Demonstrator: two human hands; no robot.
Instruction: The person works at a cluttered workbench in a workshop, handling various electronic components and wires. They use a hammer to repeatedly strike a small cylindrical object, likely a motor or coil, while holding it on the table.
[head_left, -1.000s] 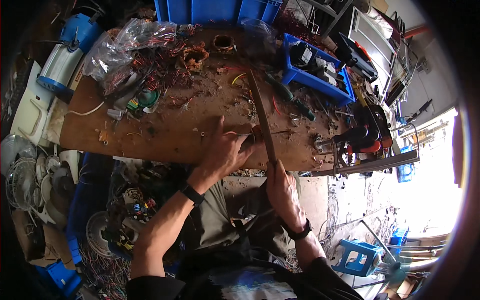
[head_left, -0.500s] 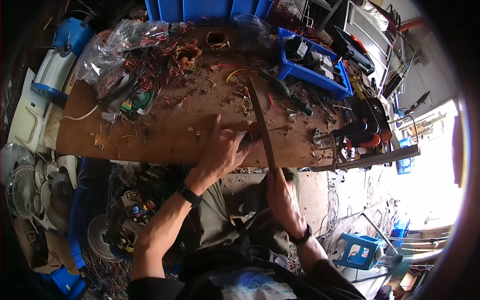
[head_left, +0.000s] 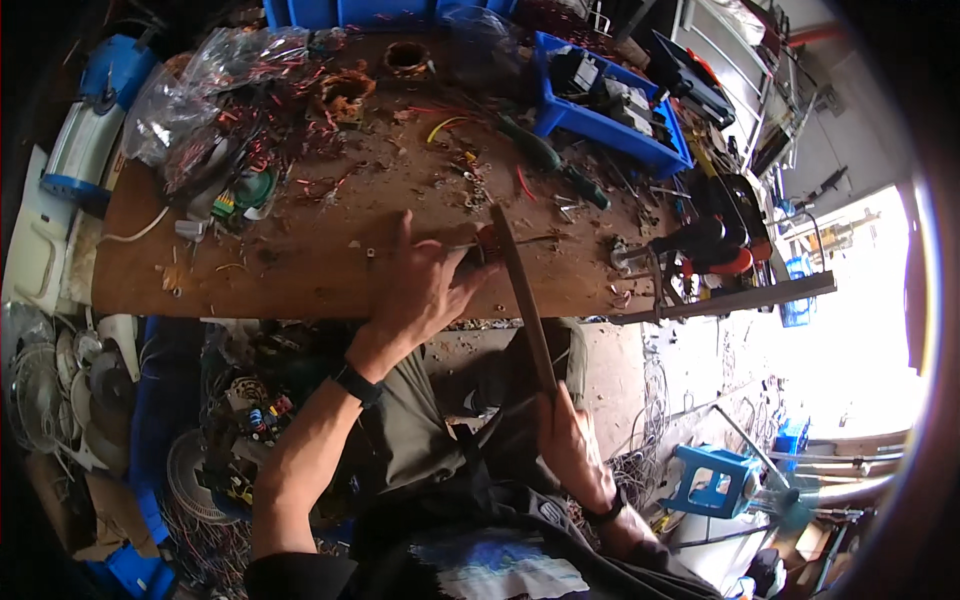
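Near the front edge of the brown worktable, my left hand holds a small motor rotor with reddish copper windings. Its thin shaft sticks out past the far side of the bar. The index finger of that hand points away from me. My right hand is wrapped around the near end of a long, flat brown bar, wood or metal, I cannot tell. The bar slants away from me, its far part beside the rotor, apparently touching it. Loose nuts and scraps lie just beyond.
A green-handled screwdriver lies ahead, near a blue crate of dark parts. Clear plastic bags and copper wire are heaped at the left. Red-and-black-handled tools stand at the right edge. A blue stool sits on the floor.
My right hand has drawn the bar back toward me, so its far tip is now closer to the rotor. My left hand keeps its hold. The whole view has shifted slightly.
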